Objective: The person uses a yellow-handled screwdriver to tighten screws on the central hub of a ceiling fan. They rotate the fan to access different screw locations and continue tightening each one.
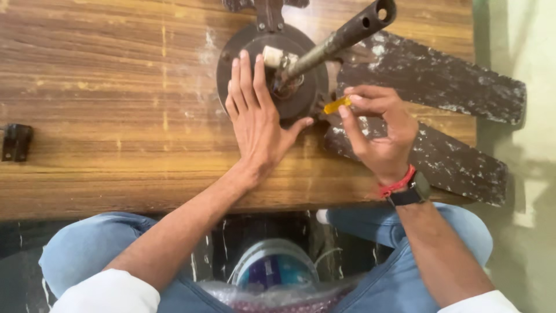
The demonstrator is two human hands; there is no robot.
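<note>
Below, left hand (258, 124) lies flat, fingers spread, on the fan motor (263, 72); right hand (379, 130) pinches a yellow-handled tool (336, 105).

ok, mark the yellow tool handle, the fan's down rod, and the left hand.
yellow tool handle (336, 105), head view, mid-handle.
down rod (341, 37), head view, mid-shaft.
left hand (255, 119), head view, back of hand.

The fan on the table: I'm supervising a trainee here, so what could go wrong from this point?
The blades jut past the table edge, so the fan could tip or get knocked. The left hand only presses flat on the motor housing, which might rotate. The right hand pinches the small yellow tool, which could slip.
</note>
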